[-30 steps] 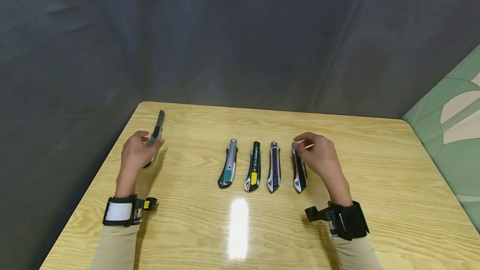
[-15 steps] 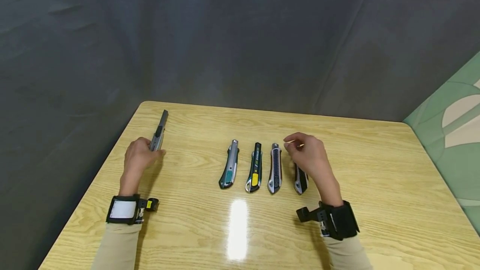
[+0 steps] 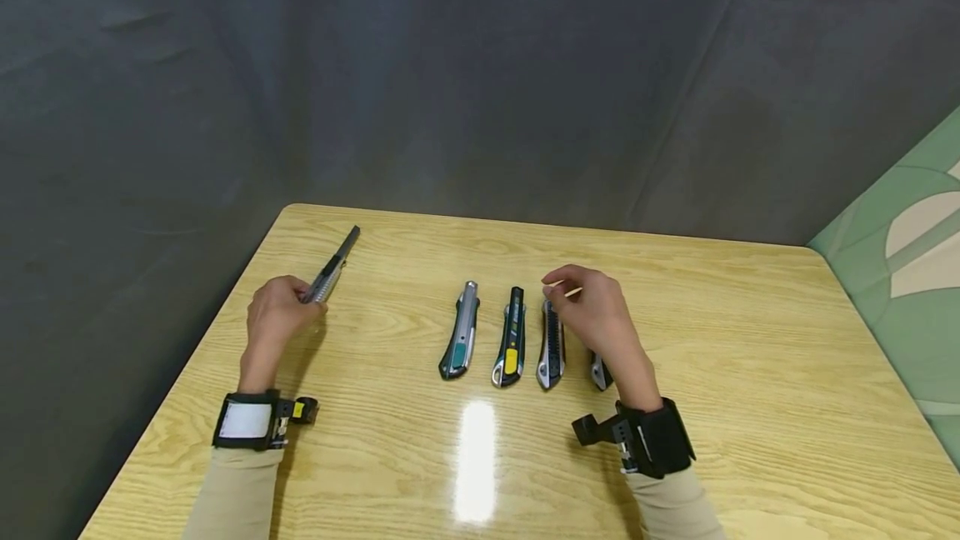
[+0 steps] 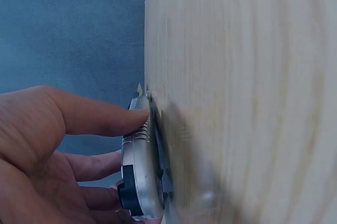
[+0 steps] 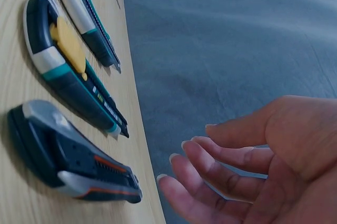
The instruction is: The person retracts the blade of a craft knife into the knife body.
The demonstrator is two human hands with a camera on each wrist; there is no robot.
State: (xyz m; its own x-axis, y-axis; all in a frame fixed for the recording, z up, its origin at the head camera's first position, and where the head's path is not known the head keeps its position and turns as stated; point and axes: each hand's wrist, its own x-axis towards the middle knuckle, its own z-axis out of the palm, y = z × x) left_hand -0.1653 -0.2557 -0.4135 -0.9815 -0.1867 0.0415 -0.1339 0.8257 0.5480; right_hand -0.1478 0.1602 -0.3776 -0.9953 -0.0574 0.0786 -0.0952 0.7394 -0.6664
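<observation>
At the table's left, my left hand (image 3: 276,315) pinches a silver utility knife (image 3: 330,273) between thumb and fingers; its dark tip points up and right. The left wrist view has the knife's ribbed silver body (image 4: 140,166) close against the wood. My right hand (image 3: 592,307) hovers with loosely curled fingers, holding nothing, above a black-and-silver utility knife (image 3: 551,348) with orange lines. It hides that knife's top and most of a similar knife (image 3: 602,375) to the right. Left of these lie a utility knife with a yellow slider (image 3: 510,340) and a silver-and-teal one (image 3: 459,340).
The wooden table (image 3: 390,440) has a rounded back edge against a dark curtain (image 3: 480,90). At the right stands a green patterned panel (image 3: 900,290). A bright light reflection lies on the tabletop's near middle.
My right hand has moved left, from over the rightmost knife to over the one beside it. The knife in my left hand has swung its tip rightward.
</observation>
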